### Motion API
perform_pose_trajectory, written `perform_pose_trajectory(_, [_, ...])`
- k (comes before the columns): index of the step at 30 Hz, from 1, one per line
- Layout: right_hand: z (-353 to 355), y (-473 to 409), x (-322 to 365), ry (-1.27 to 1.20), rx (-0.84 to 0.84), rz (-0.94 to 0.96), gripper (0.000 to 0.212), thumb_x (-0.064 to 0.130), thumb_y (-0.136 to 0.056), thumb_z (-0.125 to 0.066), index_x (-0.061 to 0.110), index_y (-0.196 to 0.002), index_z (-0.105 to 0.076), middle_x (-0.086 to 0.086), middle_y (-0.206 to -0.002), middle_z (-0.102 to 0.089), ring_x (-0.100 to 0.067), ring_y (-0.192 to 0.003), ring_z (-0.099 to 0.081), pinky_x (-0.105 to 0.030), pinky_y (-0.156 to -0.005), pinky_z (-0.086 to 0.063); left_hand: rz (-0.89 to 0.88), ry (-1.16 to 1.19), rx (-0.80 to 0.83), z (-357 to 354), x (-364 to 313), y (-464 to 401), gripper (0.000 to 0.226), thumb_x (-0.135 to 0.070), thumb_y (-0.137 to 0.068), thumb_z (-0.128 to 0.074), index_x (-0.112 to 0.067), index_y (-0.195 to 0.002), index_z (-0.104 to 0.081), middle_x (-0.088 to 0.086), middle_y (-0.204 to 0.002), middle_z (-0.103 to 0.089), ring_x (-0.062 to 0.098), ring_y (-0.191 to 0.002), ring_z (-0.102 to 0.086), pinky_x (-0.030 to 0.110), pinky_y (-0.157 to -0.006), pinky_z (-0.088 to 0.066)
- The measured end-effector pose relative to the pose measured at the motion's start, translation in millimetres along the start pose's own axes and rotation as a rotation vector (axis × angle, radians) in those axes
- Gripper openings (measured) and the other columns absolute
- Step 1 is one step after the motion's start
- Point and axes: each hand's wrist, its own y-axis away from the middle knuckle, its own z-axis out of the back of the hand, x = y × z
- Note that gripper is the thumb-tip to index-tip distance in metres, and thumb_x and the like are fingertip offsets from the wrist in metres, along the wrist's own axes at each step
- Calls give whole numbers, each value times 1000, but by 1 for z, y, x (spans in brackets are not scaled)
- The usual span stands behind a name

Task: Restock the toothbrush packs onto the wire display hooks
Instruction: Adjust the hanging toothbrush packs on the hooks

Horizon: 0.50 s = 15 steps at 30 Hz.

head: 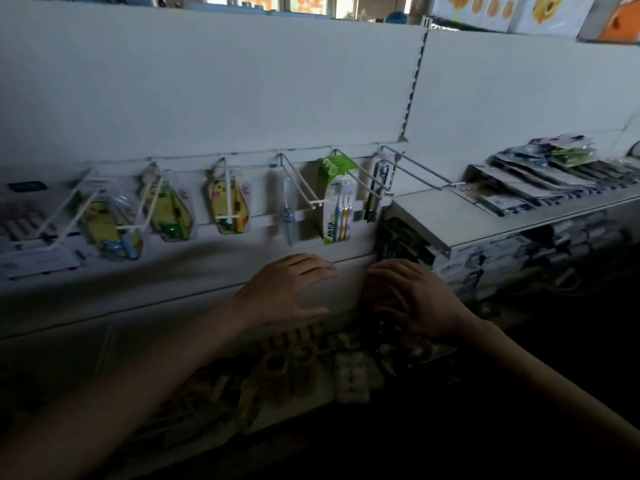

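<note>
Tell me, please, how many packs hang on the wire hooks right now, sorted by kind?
Yellow cartoon pouches: 3
Clear single-brush pack: 1
Green multi-brush pack: 1
Dark brush pack: 1
Total: 6

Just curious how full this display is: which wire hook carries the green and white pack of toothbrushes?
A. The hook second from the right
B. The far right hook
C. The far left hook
A: the green and white toothbrush pack hangs on the hook second from the right; the far right hook sticks out bare along its visible length.
</note>
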Motion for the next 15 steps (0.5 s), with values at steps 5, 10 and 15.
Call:
perform_pose_trajectory(5, [2, 8, -85, 56, 7, 23, 63, 55, -87, -64, 21, -139, -55, 2, -141, -55, -21, -130, -52, -37, -102, -49, -35, 26, -16, -52, 7, -79, 60, -62, -88, -61, -30, -138, -52, -9, -140, -52, 9, -129, -49, 31, -105, -43])
perform_pose_trajectory(10, [22, 7, -165, 97, 15, -8, 61, 53, -88, -64, 19, -138, -55, 0, -138, -56, -22, -126, -53, -37, -98, -49, -46, 54, -21, -96, 8, -163, 60, -62, -90, -57, -32, -141, -48, -11, -143, -49, 9, -133, -45, 34, -106, -43])
perform_pose_trajectory(15, [43, 11, -230, 120, 19, -36, 63, 54, -88, -62, 19, -139, -54, 0, -139, -57, -23, -128, -52, -38, -103, -47, -24, 51, 7, -124, 6, -225, 61, -64, -91, -53, -38, -144, -41, -15, -148, -42, 6, -138, -37, 34, -108, -43])
